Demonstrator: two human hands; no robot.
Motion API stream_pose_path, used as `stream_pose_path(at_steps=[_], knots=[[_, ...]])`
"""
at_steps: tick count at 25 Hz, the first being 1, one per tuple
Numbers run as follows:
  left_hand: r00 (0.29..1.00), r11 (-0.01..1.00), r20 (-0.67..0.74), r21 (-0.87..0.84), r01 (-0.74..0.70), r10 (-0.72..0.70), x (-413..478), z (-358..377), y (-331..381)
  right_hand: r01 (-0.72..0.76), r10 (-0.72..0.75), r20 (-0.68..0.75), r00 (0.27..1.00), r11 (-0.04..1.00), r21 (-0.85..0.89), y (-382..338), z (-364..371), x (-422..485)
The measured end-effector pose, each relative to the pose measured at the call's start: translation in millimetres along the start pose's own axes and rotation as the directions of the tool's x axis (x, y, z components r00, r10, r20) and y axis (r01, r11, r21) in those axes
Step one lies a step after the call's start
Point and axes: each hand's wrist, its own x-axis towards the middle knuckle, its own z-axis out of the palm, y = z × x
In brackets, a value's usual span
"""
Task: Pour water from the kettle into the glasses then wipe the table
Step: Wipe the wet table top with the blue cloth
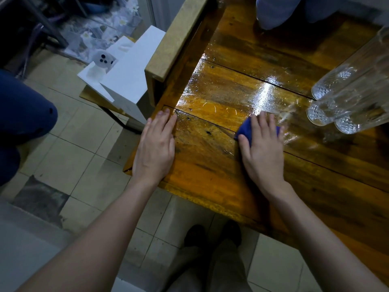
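Now: your right hand (263, 150) presses the cloth (245, 127) flat on the table (210, 178), fingers slightly spread. Your left hand (154, 146) lies flat at 9 o'clock of it, fingers together. Glasses (322, 113) stand at 2 o'clock, near the cloth; wet sheen (231, 98) at 12.

white boxes (134, 66) | white controller (103, 60) on them | tiled floor (69, 144)

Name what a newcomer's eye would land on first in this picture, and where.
The bright wet glare on the wooden table, mid-frame, draws the eye first. Just below it the right hand presses a blue cloth on the wood, while the left hand rests flat near the table's left edge. Tall patterned glasses cluster at the right.
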Motion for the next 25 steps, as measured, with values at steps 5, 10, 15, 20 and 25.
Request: stream_pose_path(at_steps=[5,10,15,20,25], knots=[[1.000,1.000,0.019,0.023,0.006,-0.007,0,-2,1,0.204,-0.204,0.055,0.978,0.979,0.006,-76,13,-20],[0.999,1.000,0.028,0.016,0.018,-0.018,1,-2,1,0.293,-0.292,0.086,0.953,0.956,-0.004,-90,22,-82],[0.999,1.000,0.033,0.003,0.027,-0.028,1,-3,2,0.318,-0.314,0.115,0.942,0.948,-0.019,-29,11,-122],[0.999,1.000,0.035,0.002,0.017,-0.017,1,-4,2,0.058,-0.055,0.107,0.993,0.998,-0.030,67,-17,-118],[1.000,1.000,0.024,-0.004,0.018,-0.018,0,-2,2,-0.171,0.171,0.044,0.984,0.985,-0.020,92,-21,-76]])
